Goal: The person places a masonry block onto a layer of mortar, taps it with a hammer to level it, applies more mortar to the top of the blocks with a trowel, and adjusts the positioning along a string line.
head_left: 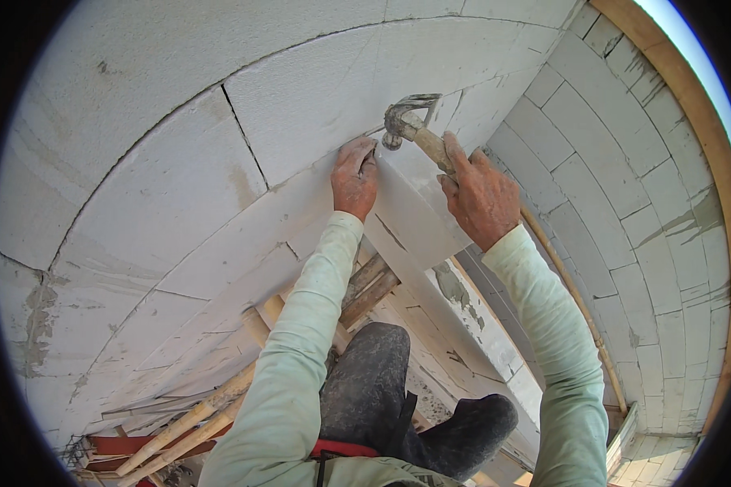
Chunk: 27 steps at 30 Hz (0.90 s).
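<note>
My right hand (pixel 486 199) is wrapped round the wooden handle of a claw hammer (pixel 433 149). The hammer's face hangs just right of my left fingertips, its claw pointing up and away, close to the wall. My left hand (pixel 355 180) has thumb and fingers pinched together against the pale block wall (pixel 317 97). Whatever those fingers hold, if anything, is too small or hidden to make out. Between my two hands lies a smooth white block (pixel 422 213), its far end meeting the wall beside my left hand.
On the right stands another block wall (pixel 617 170) with a wooden board (pixel 719 130) along its edge. Below are bamboo poles (pixel 195 414), wooden pieces (pixel 369 288) and a mortar-smeared block ledge (pixel 471 312). A long thin pole (pixel 577 300) slants down at the right.
</note>
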Each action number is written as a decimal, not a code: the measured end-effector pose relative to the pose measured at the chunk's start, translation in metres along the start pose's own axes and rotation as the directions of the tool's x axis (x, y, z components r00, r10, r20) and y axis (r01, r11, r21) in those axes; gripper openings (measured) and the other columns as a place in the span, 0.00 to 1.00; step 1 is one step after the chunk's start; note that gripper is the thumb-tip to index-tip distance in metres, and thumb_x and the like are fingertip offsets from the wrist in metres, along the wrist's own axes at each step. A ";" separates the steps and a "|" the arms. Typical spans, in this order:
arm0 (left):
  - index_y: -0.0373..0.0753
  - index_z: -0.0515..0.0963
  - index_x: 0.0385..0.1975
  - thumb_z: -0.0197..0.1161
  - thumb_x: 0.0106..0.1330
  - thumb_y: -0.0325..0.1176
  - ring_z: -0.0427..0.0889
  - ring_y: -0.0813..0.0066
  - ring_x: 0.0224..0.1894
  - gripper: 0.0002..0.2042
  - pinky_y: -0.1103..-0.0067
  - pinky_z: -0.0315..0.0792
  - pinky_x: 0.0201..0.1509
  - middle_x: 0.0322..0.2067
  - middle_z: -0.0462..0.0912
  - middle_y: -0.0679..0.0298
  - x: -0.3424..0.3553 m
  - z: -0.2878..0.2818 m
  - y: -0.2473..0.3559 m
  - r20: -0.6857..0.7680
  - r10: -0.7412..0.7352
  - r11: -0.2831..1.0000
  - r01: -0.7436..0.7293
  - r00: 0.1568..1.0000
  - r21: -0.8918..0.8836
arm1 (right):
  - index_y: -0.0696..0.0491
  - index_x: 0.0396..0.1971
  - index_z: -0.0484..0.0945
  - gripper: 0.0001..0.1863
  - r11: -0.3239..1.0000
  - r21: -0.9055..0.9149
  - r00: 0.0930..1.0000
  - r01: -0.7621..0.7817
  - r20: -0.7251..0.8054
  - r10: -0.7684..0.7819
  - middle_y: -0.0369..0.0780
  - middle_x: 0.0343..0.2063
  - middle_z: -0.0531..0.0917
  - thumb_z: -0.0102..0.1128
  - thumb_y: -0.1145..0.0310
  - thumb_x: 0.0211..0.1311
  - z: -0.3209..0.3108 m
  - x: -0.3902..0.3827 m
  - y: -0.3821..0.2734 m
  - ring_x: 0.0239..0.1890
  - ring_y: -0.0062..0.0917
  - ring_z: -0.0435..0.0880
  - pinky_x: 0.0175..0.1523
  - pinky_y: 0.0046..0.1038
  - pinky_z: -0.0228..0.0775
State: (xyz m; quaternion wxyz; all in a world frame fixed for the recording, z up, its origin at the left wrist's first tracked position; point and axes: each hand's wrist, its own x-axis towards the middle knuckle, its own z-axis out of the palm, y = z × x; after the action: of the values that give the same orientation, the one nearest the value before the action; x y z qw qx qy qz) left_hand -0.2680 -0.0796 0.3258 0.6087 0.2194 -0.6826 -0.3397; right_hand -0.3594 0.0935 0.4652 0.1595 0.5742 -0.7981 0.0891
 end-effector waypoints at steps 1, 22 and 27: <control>0.32 0.80 0.40 0.57 0.59 0.22 0.79 0.65 0.47 0.10 0.76 0.71 0.53 0.45 0.80 0.56 0.001 -0.001 0.009 0.042 -0.082 0.996 0.083 0.996 -0.031 | 0.51 0.62 0.61 0.32 1.000 -0.003 1.000 -0.001 -0.018 0.001 0.46 0.33 0.78 0.59 0.65 0.58 -0.001 -0.002 0.003 0.28 0.38 0.84 0.29 0.37 0.75; 0.32 0.81 0.33 0.63 0.60 0.26 0.81 0.65 0.39 0.06 0.75 0.72 0.48 0.36 0.83 0.57 0.004 0.004 0.028 -0.132 -0.118 0.992 0.123 0.984 0.028 | 0.61 0.57 0.63 0.29 0.991 -0.116 0.995 -0.060 0.075 0.069 0.47 0.28 0.79 0.55 0.77 0.52 -0.013 -0.026 0.005 0.28 0.38 0.84 0.31 0.37 0.76; 0.31 0.82 0.35 0.65 0.60 0.30 0.81 0.69 0.38 0.09 0.76 0.72 0.47 0.36 0.84 0.57 0.001 0.005 0.008 -0.128 -0.316 0.942 0.295 0.940 -0.158 | 0.65 0.57 0.65 0.26 0.992 -0.121 0.996 -0.041 0.069 0.050 0.48 0.28 0.80 0.52 0.78 0.55 -0.017 -0.025 0.003 0.27 0.36 0.84 0.30 0.33 0.77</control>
State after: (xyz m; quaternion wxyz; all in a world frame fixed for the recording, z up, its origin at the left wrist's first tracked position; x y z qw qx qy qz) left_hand -0.2724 -0.0740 0.3319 0.6121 0.3060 -0.5669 -0.4585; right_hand -0.3524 0.1225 0.4725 0.1627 0.5481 -0.8201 0.0241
